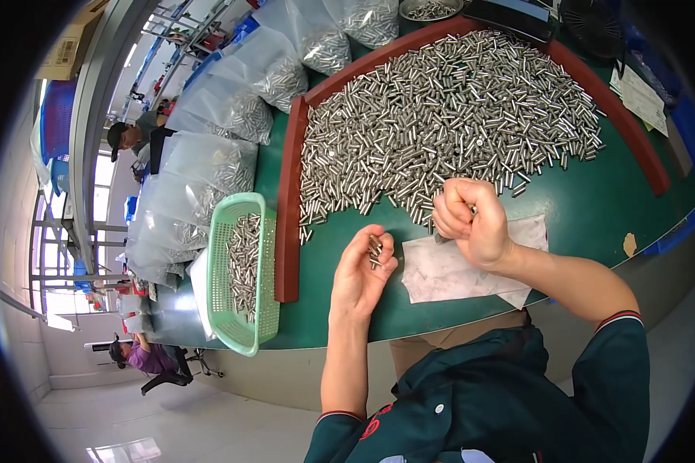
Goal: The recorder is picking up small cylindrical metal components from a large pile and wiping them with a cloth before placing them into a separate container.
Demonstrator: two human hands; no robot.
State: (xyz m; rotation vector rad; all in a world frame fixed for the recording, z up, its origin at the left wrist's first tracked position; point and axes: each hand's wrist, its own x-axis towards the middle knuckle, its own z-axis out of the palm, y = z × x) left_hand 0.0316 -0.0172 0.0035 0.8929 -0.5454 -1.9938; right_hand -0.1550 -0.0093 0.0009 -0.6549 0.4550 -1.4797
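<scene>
My left hand (363, 266) is curled, palm up, around a few small metal pins (374, 251) that show between the fingers. It is above the green table (328, 258), near the front edge. My right hand (473, 220) is closed at the near edge of a wide pile of shiny metal pins (448, 116). What its fingers hold, if anything, is hidden behind them. Under and beside the right hand lies a stained whitish cloth (455, 270).
Dark red bars (288, 231) fence the pile. A green plastic basket (266, 309) with pins stands left of them. Clear bags (239, 108) of pins line the left and back. A dark tray-like object (510, 19) rests behind the pile. Two people are farther left.
</scene>
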